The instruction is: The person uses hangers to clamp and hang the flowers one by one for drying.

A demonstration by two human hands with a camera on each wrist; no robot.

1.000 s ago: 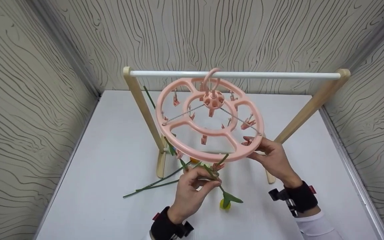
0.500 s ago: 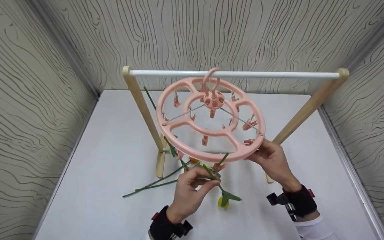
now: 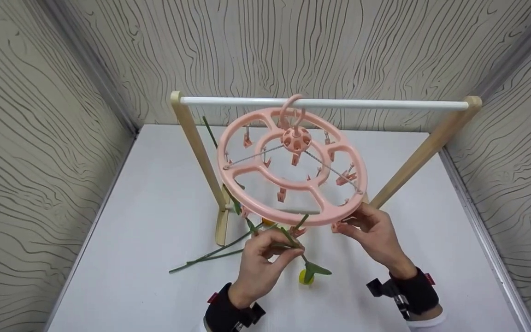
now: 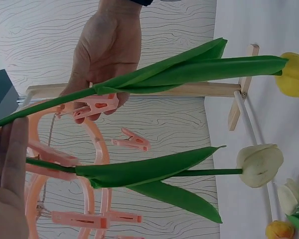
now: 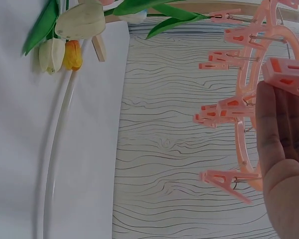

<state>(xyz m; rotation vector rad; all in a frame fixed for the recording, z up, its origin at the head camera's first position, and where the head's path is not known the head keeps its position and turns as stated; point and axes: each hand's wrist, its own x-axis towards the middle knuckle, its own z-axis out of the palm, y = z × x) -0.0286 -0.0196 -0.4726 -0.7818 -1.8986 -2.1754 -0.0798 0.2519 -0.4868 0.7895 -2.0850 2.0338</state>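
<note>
My left hand pinches the green stem of a yellow tulip, whose flower points down toward the table. In the left wrist view the yellow tulip extends past a white tulip, its stem gripped by a pink clip. Under the front right rim of the round pink clip hanger, my right hand holds a pink clothespin. That clothespin lies close to the yellow tulip's stem in the left wrist view; in the right wrist view my fingers touch it.
The hanger hooks over a white rod on wooden legs. Several other clothespins dangle from it. More tulips lie on the white table, their stems pointing front left. Patterned walls enclose the table.
My right hand has shifted slightly down and forward, bringing the clothespin out below the hanger's rim. The hanger has turned slightly. My left hand stays nearly still with the tulip.
</note>
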